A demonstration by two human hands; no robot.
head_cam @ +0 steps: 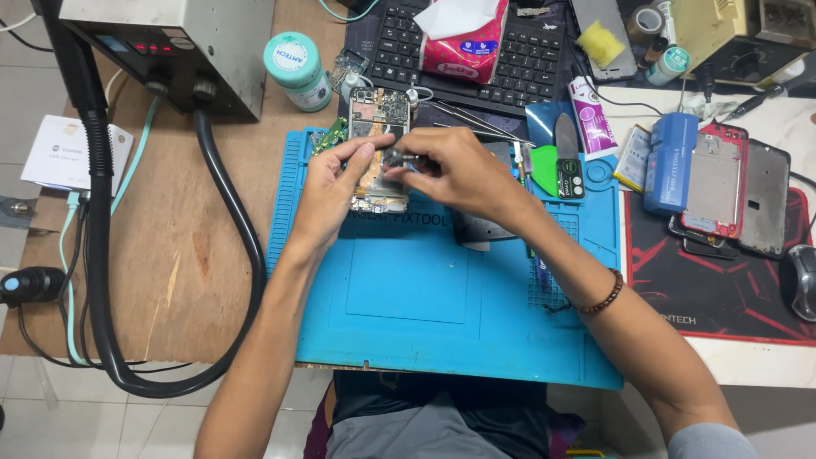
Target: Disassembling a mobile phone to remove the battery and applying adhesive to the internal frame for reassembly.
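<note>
Fingers of the left hand pinch the left edge of an opened smartphone, thumb on top, clamped on it. Right hand fingers are closed around a small dark tool, tip on the phone's middle; tool type too small to tell. Phone lies face down near the top edge of the blue repair mat, back cover already off, boards and shields exposed. Judged: teardown is well underway, internal parts still seated, more removal left.

Around it: small green circuit board just left of the phone, tweezers above the right hand, green pick to the right. Teal-lidded round jar with white label sits up left, beside a grey hot air station. Red-and-white tissue pack lies on the black keyboard. White-pink tube, blue box and 1 red phone frame stand well apart on the right.
</note>
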